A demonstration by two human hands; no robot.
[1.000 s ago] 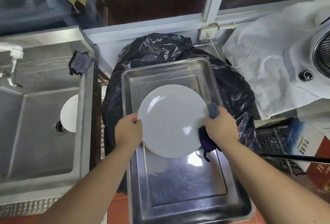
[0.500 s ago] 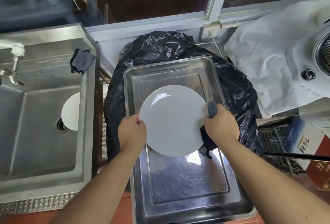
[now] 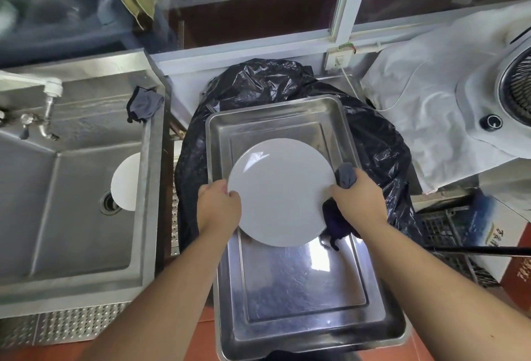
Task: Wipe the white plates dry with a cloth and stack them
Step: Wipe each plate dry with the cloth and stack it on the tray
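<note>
You hold the white plate (image 3: 280, 192) over the middle of the steel tray (image 3: 293, 283), your left hand (image 3: 219, 207) gripping its left rim and your right hand (image 3: 357, 196) gripping the right rim with the dark cloth (image 3: 344, 178) bunched between palm and plate. This looks like the drying step: next you likely need to work the cloth across the face, then set the plate down flat in the tray. Another white plate (image 3: 126, 181) leans in the sink (image 3: 71, 217), probably waiting its turn.
</note>
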